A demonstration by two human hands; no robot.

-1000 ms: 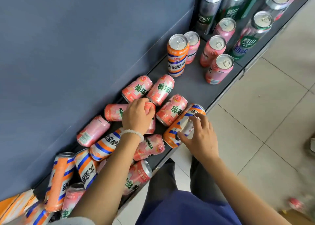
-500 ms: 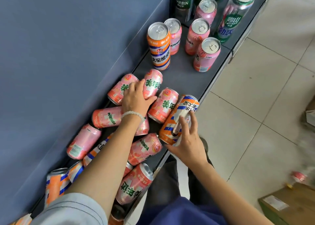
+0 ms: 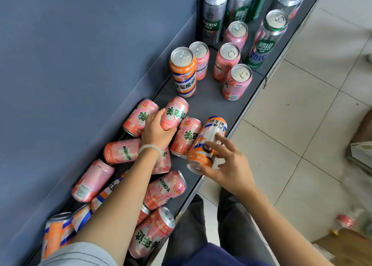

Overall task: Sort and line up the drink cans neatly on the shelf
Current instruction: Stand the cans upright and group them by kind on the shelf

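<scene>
Several pink and orange cans lie tumbled on the dark grey shelf (image 3: 211, 104). My left hand (image 3: 156, 131) grips the bottom end of a lying pink can (image 3: 177, 112), with another pink can (image 3: 141, 117) just left of it. My right hand (image 3: 225, 165) holds a tall orange can (image 3: 207, 142) near the shelf's front edge, tilted, its top lifted off the shelf. Farther along stand an upright orange can (image 3: 183, 71) and several upright pink cans (image 3: 237, 81).
Tall green and silver beer cans (image 3: 267, 38) stand at the far end of the shelf. A blue-grey back panel (image 3: 80, 64) runs along the left. Tiled floor (image 3: 302, 124) lies to the right, with a cardboard box (image 3: 342, 243) and litter at lower right.
My left hand moved forward from a lying pink can to one farther along and closed on it. My right hand closed round the orange can and tilted it up.
</scene>
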